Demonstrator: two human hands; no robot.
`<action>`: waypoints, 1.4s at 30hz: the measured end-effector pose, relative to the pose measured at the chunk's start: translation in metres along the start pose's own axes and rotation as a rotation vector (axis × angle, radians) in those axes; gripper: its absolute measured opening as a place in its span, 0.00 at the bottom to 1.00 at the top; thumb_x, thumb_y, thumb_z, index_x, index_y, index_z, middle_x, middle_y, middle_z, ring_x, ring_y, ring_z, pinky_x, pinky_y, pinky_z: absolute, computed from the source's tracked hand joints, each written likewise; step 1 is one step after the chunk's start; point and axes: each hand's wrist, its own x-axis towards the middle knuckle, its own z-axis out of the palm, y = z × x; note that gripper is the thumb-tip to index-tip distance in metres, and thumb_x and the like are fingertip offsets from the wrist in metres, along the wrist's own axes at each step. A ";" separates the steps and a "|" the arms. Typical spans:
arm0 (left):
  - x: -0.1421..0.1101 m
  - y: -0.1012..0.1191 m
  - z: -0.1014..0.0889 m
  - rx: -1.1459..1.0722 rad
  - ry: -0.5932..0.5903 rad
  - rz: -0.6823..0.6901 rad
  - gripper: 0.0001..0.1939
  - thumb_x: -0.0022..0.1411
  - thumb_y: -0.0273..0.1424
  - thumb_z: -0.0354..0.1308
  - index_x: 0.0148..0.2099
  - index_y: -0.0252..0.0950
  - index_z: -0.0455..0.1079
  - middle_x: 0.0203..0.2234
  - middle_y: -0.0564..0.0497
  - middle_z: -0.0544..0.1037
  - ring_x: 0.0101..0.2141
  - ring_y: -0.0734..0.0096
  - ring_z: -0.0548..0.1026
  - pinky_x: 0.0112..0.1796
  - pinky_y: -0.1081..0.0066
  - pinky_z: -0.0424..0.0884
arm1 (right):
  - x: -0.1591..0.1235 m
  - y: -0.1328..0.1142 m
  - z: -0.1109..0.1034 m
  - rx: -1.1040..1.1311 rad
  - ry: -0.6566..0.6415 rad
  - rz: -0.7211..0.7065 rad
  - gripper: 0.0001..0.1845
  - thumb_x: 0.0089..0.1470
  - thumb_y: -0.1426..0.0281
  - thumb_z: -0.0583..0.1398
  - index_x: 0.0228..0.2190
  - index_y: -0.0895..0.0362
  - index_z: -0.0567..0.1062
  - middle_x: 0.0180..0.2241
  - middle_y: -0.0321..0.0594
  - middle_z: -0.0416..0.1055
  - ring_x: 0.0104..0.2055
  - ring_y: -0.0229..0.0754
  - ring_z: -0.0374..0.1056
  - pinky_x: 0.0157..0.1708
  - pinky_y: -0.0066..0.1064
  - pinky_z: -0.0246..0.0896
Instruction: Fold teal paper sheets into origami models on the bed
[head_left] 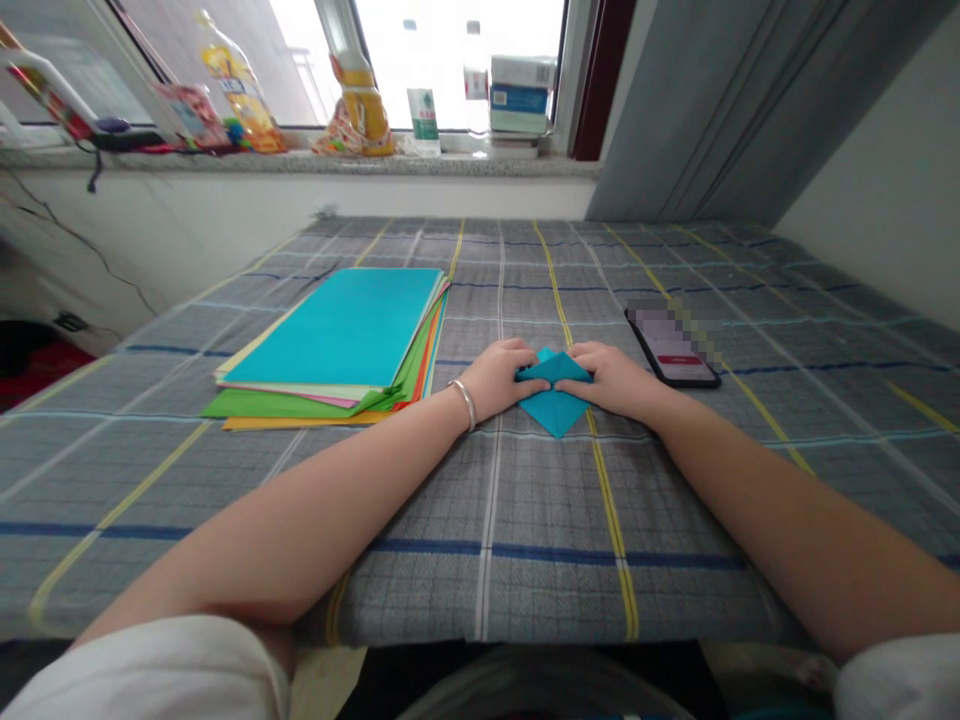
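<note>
A blue sheet of origami paper (pixel 556 412), folded into a small diamond shape, lies on the checked cloth in front of me. My left hand (pixel 504 378) grips its left side, thumb on top and fingers curled behind. On the opposite side my right hand (pixel 611 378) holds it the same way. Both thumbs press near the middle of the paper, their tips close together. The fingertips behind the paper are partly hidden. A silver bangle (pixel 466 405) circles my left wrist.
Left of my hands lies a stack of coloured paper (pixel 341 325), blue on top. A phone (pixel 673 345) rests to the right on the checked tablecloth (pixel 420 590). Bottles, boxes and packets stand along the windowsill (pixel 262 163) behind the table. A grey curtain (pixel 705 110) hangs at right.
</note>
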 end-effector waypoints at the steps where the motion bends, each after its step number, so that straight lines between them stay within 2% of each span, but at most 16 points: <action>1: 0.000 0.000 0.000 0.013 0.004 0.017 0.12 0.60 0.37 0.62 0.30 0.35 0.69 0.31 0.50 0.71 0.37 0.66 0.70 0.44 0.64 0.68 | 0.000 0.000 0.000 -0.007 -0.003 -0.004 0.08 0.53 0.65 0.62 0.25 0.53 0.78 0.35 0.40 0.74 0.40 0.45 0.68 0.44 0.38 0.60; 4: -0.001 0.000 0.000 0.041 0.013 0.066 0.10 0.62 0.35 0.62 0.31 0.35 0.69 0.34 0.49 0.72 0.39 0.65 0.71 0.46 0.64 0.67 | -0.002 -0.001 -0.001 -0.058 -0.022 0.005 0.06 0.53 0.65 0.62 0.27 0.53 0.78 0.35 0.40 0.74 0.40 0.45 0.68 0.44 0.38 0.60; 8: 0.000 0.001 -0.001 0.038 -0.017 0.061 0.11 0.63 0.34 0.59 0.31 0.35 0.67 0.33 0.50 0.71 0.37 0.67 0.71 0.43 0.67 0.68 | -0.002 -0.004 -0.002 -0.133 -0.036 0.049 0.07 0.54 0.66 0.60 0.29 0.53 0.79 0.36 0.41 0.74 0.42 0.47 0.69 0.45 0.38 0.61; 14: 0.000 0.002 -0.005 -0.002 -0.034 0.008 0.12 0.63 0.35 0.58 0.29 0.36 0.64 0.29 0.53 0.69 0.33 0.69 0.69 0.38 0.70 0.66 | -0.001 -0.003 -0.003 -0.037 -0.062 0.087 0.11 0.57 0.63 0.57 0.31 0.52 0.79 0.41 0.42 0.76 0.45 0.48 0.70 0.47 0.39 0.61; 16: 0.000 0.002 -0.006 -0.018 -0.030 -0.014 0.15 0.65 0.35 0.56 0.26 0.36 0.62 0.26 0.54 0.67 0.30 0.71 0.67 0.36 0.70 0.65 | -0.002 -0.001 -0.005 0.014 -0.058 0.122 0.14 0.58 0.60 0.57 0.28 0.52 0.78 0.39 0.41 0.77 0.43 0.47 0.70 0.45 0.38 0.60; 20: 0.001 0.001 -0.007 -0.016 -0.005 -0.075 0.21 0.67 0.36 0.51 0.22 0.37 0.56 0.22 0.54 0.63 0.28 0.71 0.65 0.35 0.70 0.63 | -0.001 0.002 -0.005 0.043 -0.052 0.287 0.22 0.57 0.53 0.55 0.20 0.53 0.72 0.25 0.37 0.72 0.30 0.43 0.67 0.31 0.35 0.56; 22: 0.002 0.001 -0.006 0.008 0.010 -0.117 0.22 0.68 0.36 0.50 0.21 0.37 0.57 0.23 0.53 0.63 0.28 0.71 0.65 0.36 0.69 0.64 | 0.000 0.001 -0.004 0.042 -0.023 0.352 0.23 0.57 0.51 0.54 0.21 0.54 0.73 0.24 0.37 0.71 0.28 0.43 0.65 0.28 0.34 0.53; 26: 0.002 0.002 -0.003 0.100 0.048 -0.190 0.21 0.68 0.38 0.50 0.23 0.36 0.63 0.23 0.52 0.64 0.29 0.69 0.67 0.37 0.68 0.66 | 0.002 -0.004 0.001 -0.003 0.058 0.397 0.21 0.58 0.53 0.53 0.28 0.54 0.76 0.32 0.41 0.76 0.35 0.47 0.69 0.32 0.35 0.54; 29: 0.001 0.004 -0.002 0.189 0.049 -0.207 0.21 0.68 0.38 0.49 0.25 0.35 0.67 0.25 0.50 0.67 0.30 0.67 0.68 0.38 0.67 0.66 | 0.003 -0.006 0.004 -0.075 0.071 0.405 0.19 0.59 0.55 0.53 0.31 0.54 0.77 0.33 0.43 0.77 0.36 0.47 0.69 0.32 0.35 0.53; 31: 0.000 0.005 -0.005 0.246 0.002 -0.228 0.21 0.69 0.39 0.49 0.27 0.34 0.70 0.25 0.48 0.70 0.31 0.66 0.69 0.38 0.67 0.65 | 0.003 -0.007 0.005 -0.125 0.058 0.398 0.18 0.59 0.55 0.53 0.32 0.54 0.76 0.33 0.42 0.76 0.35 0.46 0.68 0.31 0.34 0.51; 37: -0.002 0.000 -0.031 0.202 -0.298 -0.345 0.17 0.65 0.41 0.52 0.34 0.35 0.74 0.26 0.50 0.76 0.28 0.69 0.69 0.29 0.71 0.59 | 0.004 -0.009 0.008 -0.249 0.046 0.405 0.17 0.60 0.57 0.54 0.32 0.55 0.75 0.32 0.41 0.76 0.34 0.44 0.67 0.29 0.33 0.48; 42: -0.003 -0.002 -0.044 0.190 -0.406 -0.353 0.15 0.62 0.40 0.54 0.35 0.34 0.75 0.26 0.51 0.77 0.26 0.70 0.69 0.27 0.72 0.58 | 0.002 -0.009 0.008 -0.257 0.035 0.403 0.16 0.60 0.57 0.54 0.31 0.55 0.74 0.32 0.40 0.75 0.33 0.43 0.67 0.29 0.32 0.48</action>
